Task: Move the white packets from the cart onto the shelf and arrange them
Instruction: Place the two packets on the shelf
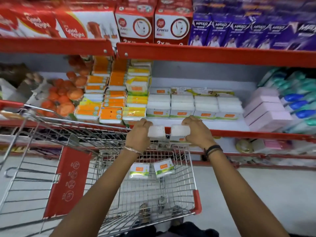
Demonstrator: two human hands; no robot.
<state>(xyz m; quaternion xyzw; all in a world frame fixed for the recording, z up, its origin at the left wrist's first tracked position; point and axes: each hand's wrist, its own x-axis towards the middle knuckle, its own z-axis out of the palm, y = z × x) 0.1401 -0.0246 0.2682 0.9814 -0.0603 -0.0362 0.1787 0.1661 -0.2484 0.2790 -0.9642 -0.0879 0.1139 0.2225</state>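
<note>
My left hand (137,134) grips a white packet (156,131) and my right hand (196,130) grips another white packet (180,132). Both packets are held side by side just above the red front edge of the shelf (239,133). On the shelf behind them stand rows of white packets (193,105) with orange and green labels. Two more white packets (139,170) (164,167) lie in the wire cart (195,182) below my arms.
Stacks of orange and yellow packs (112,100) stand left of the white rows, pink boxes (266,110) to the right. A bare strip of shelf lies in front of the white rows. A second cart (42,134) with a red panel stands at left.
</note>
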